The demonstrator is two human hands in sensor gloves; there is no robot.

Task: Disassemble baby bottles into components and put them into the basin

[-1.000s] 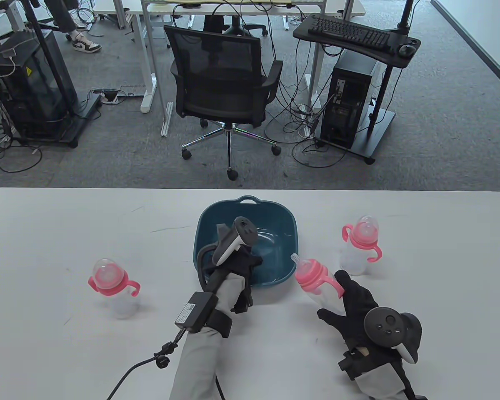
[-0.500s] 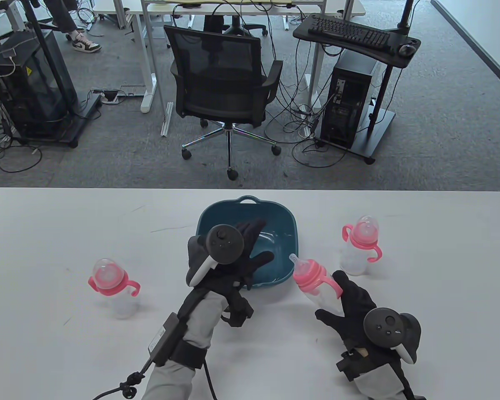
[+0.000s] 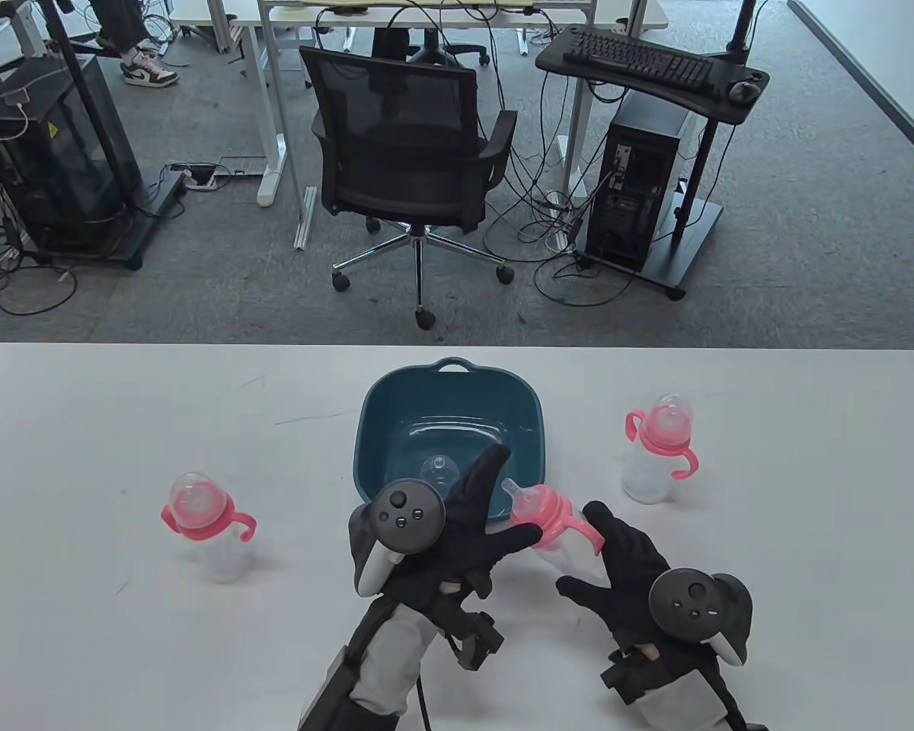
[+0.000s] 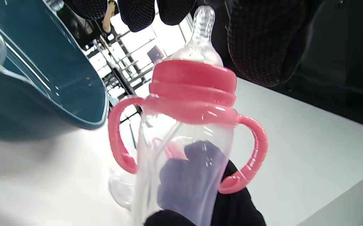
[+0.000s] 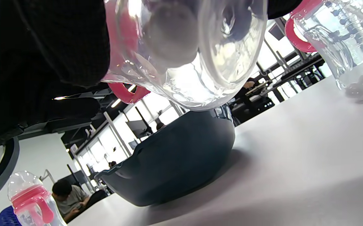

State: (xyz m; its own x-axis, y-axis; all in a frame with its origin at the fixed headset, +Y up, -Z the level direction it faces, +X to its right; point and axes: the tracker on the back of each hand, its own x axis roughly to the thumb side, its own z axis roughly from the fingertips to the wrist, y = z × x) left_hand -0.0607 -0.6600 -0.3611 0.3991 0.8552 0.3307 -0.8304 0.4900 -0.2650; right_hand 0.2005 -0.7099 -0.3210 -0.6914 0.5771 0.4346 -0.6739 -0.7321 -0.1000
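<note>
While the right hand (image 3: 631,562) grips one baby bottle (image 3: 560,537) by its clear body, fingers curled round it and the bottle tilted with its teat pointing up and to the left, everything else sits around that grip. Far to the left of it, a capped bottle (image 3: 207,524) with a pink collar and handles stands upright on the white table (image 3: 84,457), well apart from both hands. Nearer in, the left hand (image 3: 457,544) reaches toward the held bottle with fingers spread and fairly straight; its thumb lies just beside the pink collar (image 4: 191,84), and in the left wrist view its fingertips (image 4: 137,14) hang close around the teat (image 4: 202,22). Whether they actually touch the teat or collar cannot be told, and nothing is clasped in that hand. Just beyond the grip and slightly left stands the teal basin (image 3: 377,426), its near rim beside the teat; a clear domed cap (image 3: 437,468) lies inside it. Through the held bottle's wall, the left wrist view shows the right hand's dark glove and a straw inside. Up and to the right of the grip, a third bottle (image 3: 655,449), capped and upright, stands on the table near the basin's right side.
</note>
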